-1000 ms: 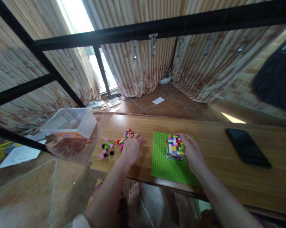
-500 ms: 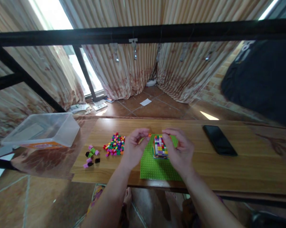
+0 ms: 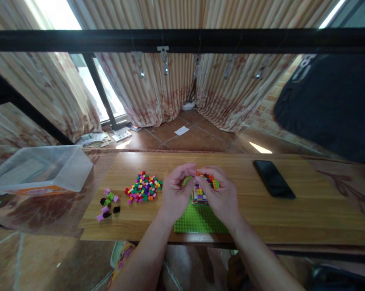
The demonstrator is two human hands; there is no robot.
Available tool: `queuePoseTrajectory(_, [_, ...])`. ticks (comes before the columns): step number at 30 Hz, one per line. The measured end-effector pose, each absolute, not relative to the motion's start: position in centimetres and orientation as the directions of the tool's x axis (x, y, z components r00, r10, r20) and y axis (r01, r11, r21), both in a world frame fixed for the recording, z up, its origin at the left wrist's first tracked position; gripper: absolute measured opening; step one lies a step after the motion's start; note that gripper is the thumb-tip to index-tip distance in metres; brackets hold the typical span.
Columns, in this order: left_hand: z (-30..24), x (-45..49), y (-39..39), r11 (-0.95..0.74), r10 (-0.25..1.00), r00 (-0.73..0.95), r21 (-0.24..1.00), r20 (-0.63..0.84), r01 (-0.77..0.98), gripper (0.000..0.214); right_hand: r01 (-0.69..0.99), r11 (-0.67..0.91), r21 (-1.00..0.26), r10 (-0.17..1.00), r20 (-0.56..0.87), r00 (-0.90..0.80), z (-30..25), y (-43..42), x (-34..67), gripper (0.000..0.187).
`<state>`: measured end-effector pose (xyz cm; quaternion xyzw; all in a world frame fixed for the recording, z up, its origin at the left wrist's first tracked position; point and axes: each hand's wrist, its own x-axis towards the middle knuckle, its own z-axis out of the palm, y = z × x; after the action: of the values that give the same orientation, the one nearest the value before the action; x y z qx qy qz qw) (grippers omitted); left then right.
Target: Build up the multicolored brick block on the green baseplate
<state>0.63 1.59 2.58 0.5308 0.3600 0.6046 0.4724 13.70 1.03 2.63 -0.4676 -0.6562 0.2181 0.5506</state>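
Note:
Both my hands meet over a built block of many-coloured small toy bricks (image 3: 200,198), which stands on a green studded baseplate (image 3: 200,222). Thumb and fingers of my left hand (image 3: 177,193) are pinched at the block's far left corner, around a small orange brick (image 3: 198,173) that is mostly hidden. My right hand (image 3: 221,193) curls over the block's right side, its thumb and index finger touching my left fingertips. Whether the right fingers hold a brick of their own cannot be made out. The hands cover much of the block's top.
Left of the baseplate lies a pile of loose small bricks (image 3: 144,188), with several pink, green and black pieces (image 3: 110,198) nearer the table's left edge. A clear plastic box (image 3: 79,169) stands further left. At the right lies a black phone (image 3: 273,179). A dark bar (image 3: 182,40) crosses ahead.
My hands have come together over the block, the left moving right with the orange brick and the right moving left. The view has shifted slightly to the right.

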Motion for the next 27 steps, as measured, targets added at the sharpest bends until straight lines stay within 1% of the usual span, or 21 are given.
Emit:
queuePoseTrajectory(5, [2.5,0.9,1.5,-0.288,0.956,0.003,0.941,0.293,-0.176,0.028,0.331,0.458,-0.825,0.853,0.513,0.098,2.6,0.7,13.7,0.008])
queuePoseTrajectory(7, [2.6,1.0,1.5,-0.281,0.956,0.025,0.94,0.291,-0.193,0.028,0.273,0.448,-0.851,0.86,0.493,0.127,2.5,0.6,13.6,0.008])
queuePoseTrajectory(9, [2.8,1.2,1.4,-0.267,0.958,0.043,0.94,0.282,-0.214,0.027,0.179,0.417,-0.891,0.88,0.445,0.164,2.4,0.6,13.5,0.01])
queuePoseTrajectory(11, [2.8,1.4,1.5,-0.251,0.963,0.043,0.94,0.267,-0.23,0.026,0.068,0.373,-0.926,0.894,0.377,0.241,2.5,0.8,13.7,0.011])
queuePoseTrajectory(13, [2.6,1.6,1.6,-0.235,0.968,0.025,0.942,0.248,-0.241,0.026,-0.031,0.346,-0.938,0.885,0.315,0.344,2.7,1.2,14.1,0.013])
queuePoseTrajectory(15, [2.3,1.6,1.9,-0.222,0.973,0.008,0.944,0.23,-0.244,0.027,-0.123,0.337,-0.933,0.875,0.262,0.407,3.0,1.7,14.6,0.013])
queuePoseTrajectory(17, [1.8,1.3,2.4,-0.205,0.978,-0.006,0.952,0.209,-0.228,0.028,-0.248,0.3,-0.921,0.893,0.18,0.413,3.1,2.1,15.1,0.014])
queuePoseTrajectory(20, [1.3,0.7,3.0,-0.189,0.982,-0.036,0.971,0.186,-0.143,0.026,-0.399,0.203,-0.894,0.934,0.055,0.353,3.1,2.4,15.7,0.016])
queuePoseTrajectory(23, [1.0,0.3,3.2,-0.206,0.978,-0.049,0.978,0.204,-0.029,0.023,-0.399,0.141,-0.906,0.956,0.02,0.293,2.8,2.3,16.1,0.017])
queuePoseTrajectory(27, [0.8,0.1,2.9,-0.285,0.958,0.001,0.947,0.288,0.15,0.019,-0.304,0.141,-0.942,0.947,0.04,0.317,2.1,2.3,16.5,0.017])
